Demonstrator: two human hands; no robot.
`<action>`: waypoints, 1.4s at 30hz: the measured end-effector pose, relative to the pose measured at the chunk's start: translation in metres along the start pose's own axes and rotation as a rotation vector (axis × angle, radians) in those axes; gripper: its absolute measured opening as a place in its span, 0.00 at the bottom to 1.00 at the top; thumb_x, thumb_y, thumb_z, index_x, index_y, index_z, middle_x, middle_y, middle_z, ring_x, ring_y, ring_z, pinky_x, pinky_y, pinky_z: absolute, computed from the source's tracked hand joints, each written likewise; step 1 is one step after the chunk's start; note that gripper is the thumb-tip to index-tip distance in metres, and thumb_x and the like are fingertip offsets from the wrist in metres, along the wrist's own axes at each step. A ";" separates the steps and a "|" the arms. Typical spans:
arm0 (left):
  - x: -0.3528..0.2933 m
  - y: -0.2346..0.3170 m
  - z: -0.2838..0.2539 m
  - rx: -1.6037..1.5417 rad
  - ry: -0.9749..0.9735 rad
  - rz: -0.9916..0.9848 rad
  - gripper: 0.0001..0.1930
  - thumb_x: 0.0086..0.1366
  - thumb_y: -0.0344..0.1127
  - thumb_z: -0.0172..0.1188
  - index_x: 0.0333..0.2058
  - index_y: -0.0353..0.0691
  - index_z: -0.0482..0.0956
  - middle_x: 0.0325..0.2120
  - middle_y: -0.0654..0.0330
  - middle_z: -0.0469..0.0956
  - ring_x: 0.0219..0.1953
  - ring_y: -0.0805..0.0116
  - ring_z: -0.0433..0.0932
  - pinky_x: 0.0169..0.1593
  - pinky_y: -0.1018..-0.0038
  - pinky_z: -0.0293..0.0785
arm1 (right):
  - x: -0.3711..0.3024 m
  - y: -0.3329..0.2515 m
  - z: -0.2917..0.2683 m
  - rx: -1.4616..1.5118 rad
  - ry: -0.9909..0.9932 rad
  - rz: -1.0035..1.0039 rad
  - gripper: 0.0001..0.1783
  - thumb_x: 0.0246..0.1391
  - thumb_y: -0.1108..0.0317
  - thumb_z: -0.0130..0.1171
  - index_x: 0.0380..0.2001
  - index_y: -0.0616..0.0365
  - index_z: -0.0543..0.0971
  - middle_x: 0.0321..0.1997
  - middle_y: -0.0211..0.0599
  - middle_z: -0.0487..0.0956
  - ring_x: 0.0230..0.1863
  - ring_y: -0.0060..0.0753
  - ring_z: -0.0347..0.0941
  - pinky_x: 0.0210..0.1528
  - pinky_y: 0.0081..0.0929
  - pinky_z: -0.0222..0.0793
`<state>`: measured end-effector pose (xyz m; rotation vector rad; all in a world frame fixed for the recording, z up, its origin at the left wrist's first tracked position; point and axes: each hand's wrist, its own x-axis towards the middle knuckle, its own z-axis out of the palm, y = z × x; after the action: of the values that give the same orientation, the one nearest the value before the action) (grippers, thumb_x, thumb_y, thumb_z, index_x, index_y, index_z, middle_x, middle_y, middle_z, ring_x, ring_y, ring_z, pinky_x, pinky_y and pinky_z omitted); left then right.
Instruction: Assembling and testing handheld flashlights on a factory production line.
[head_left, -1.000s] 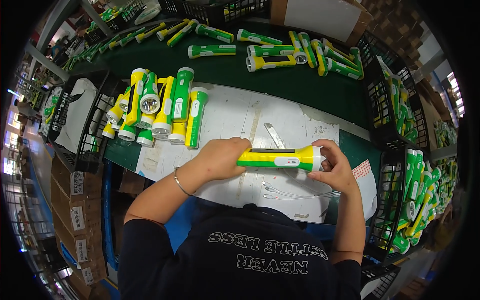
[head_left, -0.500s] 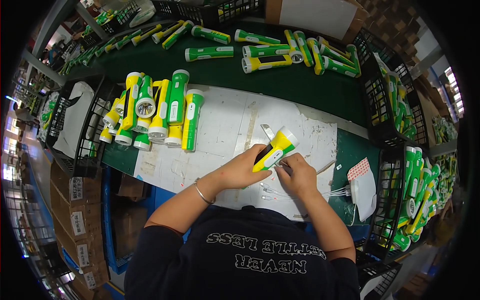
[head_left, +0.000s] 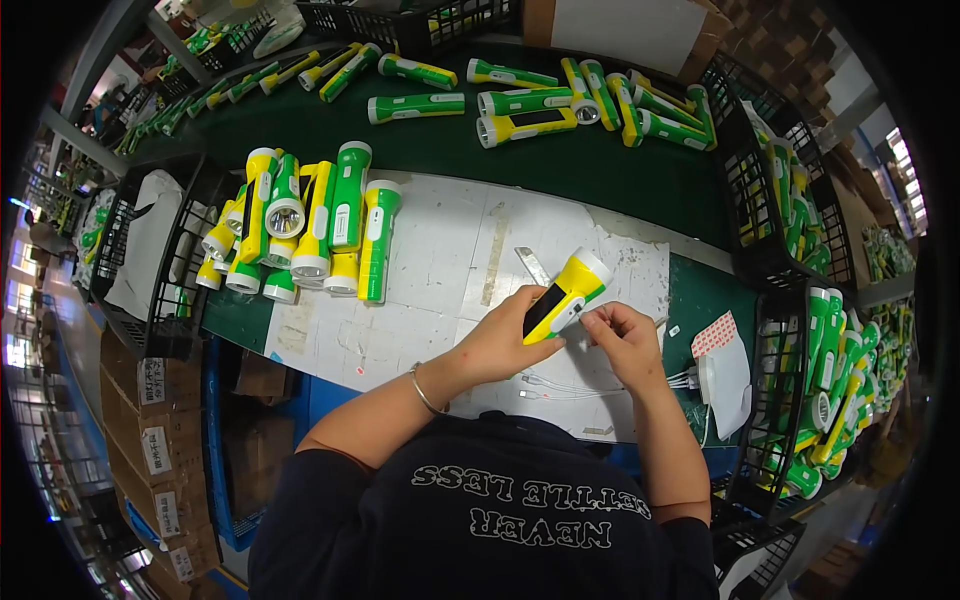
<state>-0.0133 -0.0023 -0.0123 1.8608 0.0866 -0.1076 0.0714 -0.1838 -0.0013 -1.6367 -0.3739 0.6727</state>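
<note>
My left hand (head_left: 497, 340) is closed around the body of a yellow and green flashlight (head_left: 568, 296) with a white head, tilted toward the upper right above the white work sheet. A dark panel and a white side strip with a switch show on it. My right hand (head_left: 628, 345) is just right of the flashlight, its thumb and forefinger pinched close to the strip. What that pinch holds, if anything, is too small to make out. Below the hands lie several white charging cables (head_left: 575, 388), running right to a white charger block (head_left: 708, 380).
Flashlights (head_left: 310, 215) are stacked on the left of the sheet. More flashlights (head_left: 530, 102) lie on the green far surface. Black crates stand at the left (head_left: 185, 250) and right (head_left: 760, 200). A metal blade (head_left: 533, 266) lies beyond the held flashlight.
The flashlight and my left hand have moved slightly up and right. My right hand has shifted right, its fingers now nearer the flashlight's head end.
</note>
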 end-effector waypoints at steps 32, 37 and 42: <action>0.000 0.015 -0.055 0.333 0.498 0.360 0.33 0.52 0.42 0.61 0.55 0.41 0.58 0.52 0.46 0.58 0.56 0.49 0.57 0.57 0.58 0.55 | 0.040 -0.047 -0.107 -0.408 0.534 -0.406 0.14 0.50 0.64 0.58 0.36 0.62 0.71 0.28 0.32 0.71 0.30 0.19 0.65 0.32 0.20 0.63; -0.016 -0.017 -0.084 1.004 0.666 -0.208 0.33 0.47 0.41 0.63 0.53 0.48 0.62 0.54 0.49 0.55 0.57 0.49 0.52 0.51 0.52 0.57 | 0.065 -0.050 -0.343 -1.330 1.014 0.178 0.40 0.49 0.34 0.41 0.44 0.63 0.71 0.36 0.59 0.74 0.40 0.62 0.70 0.40 0.48 0.66; -0.011 -0.034 -0.094 0.990 0.752 -0.198 0.34 0.49 0.34 0.62 0.55 0.48 0.59 0.54 0.47 0.55 0.54 0.47 0.57 0.49 0.56 0.62 | 0.071 -0.054 -0.352 -1.446 0.898 0.452 0.36 0.50 0.38 0.44 0.46 0.61 0.72 0.45 0.52 0.74 0.44 0.55 0.70 0.42 0.49 0.67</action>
<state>-0.0253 0.0976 -0.0167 2.7782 0.8676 0.5105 0.3509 -0.4079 0.0591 -3.2193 0.3093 -0.2399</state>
